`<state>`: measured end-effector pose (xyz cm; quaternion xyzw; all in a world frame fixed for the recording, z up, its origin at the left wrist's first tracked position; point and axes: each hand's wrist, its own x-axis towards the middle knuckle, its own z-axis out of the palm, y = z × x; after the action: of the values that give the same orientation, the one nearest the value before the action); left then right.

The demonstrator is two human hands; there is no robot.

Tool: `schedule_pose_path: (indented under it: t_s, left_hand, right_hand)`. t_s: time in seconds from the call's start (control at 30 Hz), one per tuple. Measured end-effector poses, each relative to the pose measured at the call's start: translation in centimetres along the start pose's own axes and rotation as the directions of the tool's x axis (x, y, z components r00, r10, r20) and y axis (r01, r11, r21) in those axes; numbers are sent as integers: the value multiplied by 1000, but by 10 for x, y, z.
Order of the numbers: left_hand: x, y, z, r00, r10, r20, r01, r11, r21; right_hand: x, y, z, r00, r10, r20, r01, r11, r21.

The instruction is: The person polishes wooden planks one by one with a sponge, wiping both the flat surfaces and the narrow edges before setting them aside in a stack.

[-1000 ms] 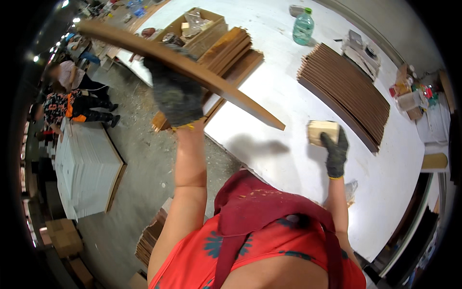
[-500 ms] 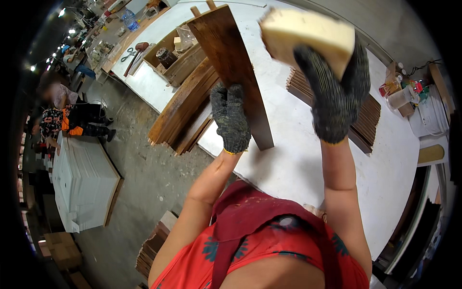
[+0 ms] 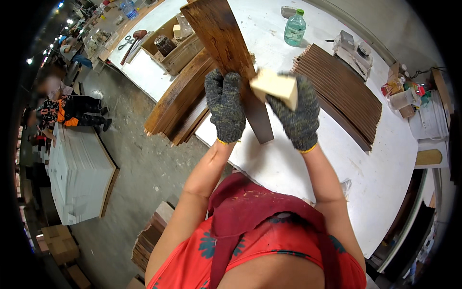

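My left hand (image 3: 225, 103), in a dark knit glove, grips a dark brown wooden board (image 3: 219, 31) by its left edge. The board stands tilted over the white table, its lower end near the tabletop. My right hand (image 3: 299, 111), gloved alike, is closed round a pale yellow sponge block (image 3: 276, 86) with a darker underside. The block is just right of the board; whether they touch I cannot tell. Beside my left hand lies a stack of curved brown boards (image 3: 180, 101). Right of my right hand is a neat row of similar brown boards (image 3: 337, 91).
A wooden box (image 3: 185, 53) with a dark jar stands at the back left, near scissors (image 3: 126, 42) and a mallet (image 3: 138, 34). A green-capped bottle (image 3: 294, 30) stands at the back. Tubs (image 3: 428, 113) are at the right. A person (image 3: 62, 108) stands by a pale stack (image 3: 79, 168).
My right hand has come down and left with the sponge, from high over the table to beside the board. My left hand keeps its hold on the board, shifted slightly.
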<state>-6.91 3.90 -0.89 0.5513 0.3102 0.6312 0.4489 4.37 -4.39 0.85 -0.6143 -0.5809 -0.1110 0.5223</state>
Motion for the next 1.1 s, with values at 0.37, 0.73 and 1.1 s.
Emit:
schedule_pose_path:
  t_s: [0.37, 0.73, 1.1]
  left_hand:
    - [13, -19, -16, 990, 135, 44, -141, 960, 243]
    - [-35, -95, -8, 868, -453, 205, 475, 877, -75]
    - [6, -46, -22, 933, -347, 99, 356, 842, -406]
  right_hand:
    - [-149, 59, 12, 850, 484, 208, -505, 861, 60]
    - [-153, 66, 18, 796, 548, 256, -593, 790, 155]
    - [-175, 55, -10, 858, 430, 283, -446, 895, -6]
